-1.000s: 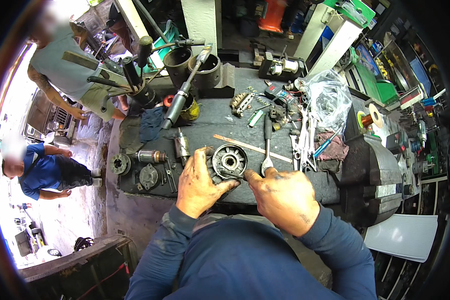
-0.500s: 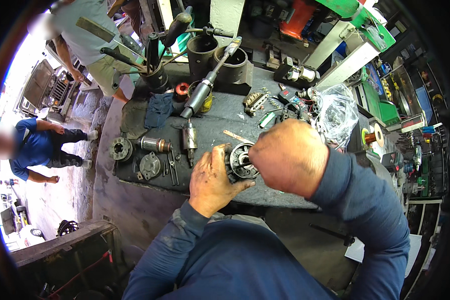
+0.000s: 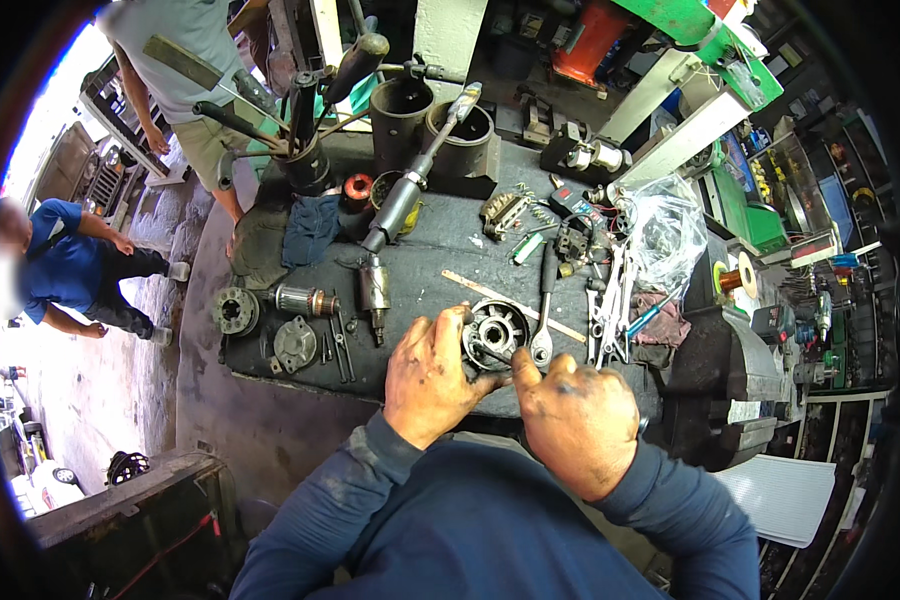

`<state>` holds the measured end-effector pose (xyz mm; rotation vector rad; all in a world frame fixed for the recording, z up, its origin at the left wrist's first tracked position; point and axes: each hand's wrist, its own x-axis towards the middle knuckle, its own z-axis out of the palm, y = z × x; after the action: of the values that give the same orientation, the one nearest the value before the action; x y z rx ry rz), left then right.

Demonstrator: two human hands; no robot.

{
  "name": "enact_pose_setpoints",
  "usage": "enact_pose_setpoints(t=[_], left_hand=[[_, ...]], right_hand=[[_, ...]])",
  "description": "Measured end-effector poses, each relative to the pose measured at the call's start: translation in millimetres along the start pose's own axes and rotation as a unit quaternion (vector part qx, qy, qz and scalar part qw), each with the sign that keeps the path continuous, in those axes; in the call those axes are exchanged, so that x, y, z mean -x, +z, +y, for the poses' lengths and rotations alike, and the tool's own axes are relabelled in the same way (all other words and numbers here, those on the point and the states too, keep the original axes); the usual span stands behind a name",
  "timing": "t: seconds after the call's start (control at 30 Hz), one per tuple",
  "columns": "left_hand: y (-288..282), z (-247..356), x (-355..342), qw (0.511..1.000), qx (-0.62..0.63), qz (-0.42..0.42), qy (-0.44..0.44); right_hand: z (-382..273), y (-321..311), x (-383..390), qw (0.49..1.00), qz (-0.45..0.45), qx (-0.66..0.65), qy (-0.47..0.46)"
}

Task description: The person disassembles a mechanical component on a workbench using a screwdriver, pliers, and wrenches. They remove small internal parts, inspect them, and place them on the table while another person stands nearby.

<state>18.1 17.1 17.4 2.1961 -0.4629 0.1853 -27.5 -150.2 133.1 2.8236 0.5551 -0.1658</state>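
A round metal housing with a ringed, toothed centre lies on the dark bench mat in front of me. My left hand grips its left rim, thumb along the near side. My right hand is closed at the near right of the housing, holding a thin dark rod-like tool whose far end reaches into it. The tool's handle is hidden in my fist. Just right of the housing lies a ratchet wrench. A metal strip rests behind it.
Left on the mat are a metal cylinder, an armature, a cover plate and another round part. Several spanners and a plastic bag lie right. Two people stand beyond the bench's left side.
My right hand has moved from above the housing toward me and lower, tilting the tool flatter. The ratchet and spanners now show. My left hand remains on the housing.
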Motion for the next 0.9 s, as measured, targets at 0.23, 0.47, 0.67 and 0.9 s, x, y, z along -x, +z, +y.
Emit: enact_pose_setpoints(t=[0.23,0.47,0.67,0.9], left_hand=[[1.4,9.8,4.1,0.999,-0.044,-0.012,-0.013],[3.0,12.8,6.1,0.994,-0.113,-0.005,0.006],[11.4,18.3,9.3,0.969,-0.224,-0.078,-0.066],[-40.0,-4.1,-45.8,0.926,-0.230,-0.289,0.085]], right_hand=[[-9.8,49.6,18.0,0.986,0.091,-0.102,0.094],[46.9,109.7,68.1,0.899,0.053,-0.343,0.268],[82.8,242.1,77.8,0.849,-0.039,-0.377,0.368],[69.8,295.3,38.3,0.864,0.025,-0.400,0.304]])
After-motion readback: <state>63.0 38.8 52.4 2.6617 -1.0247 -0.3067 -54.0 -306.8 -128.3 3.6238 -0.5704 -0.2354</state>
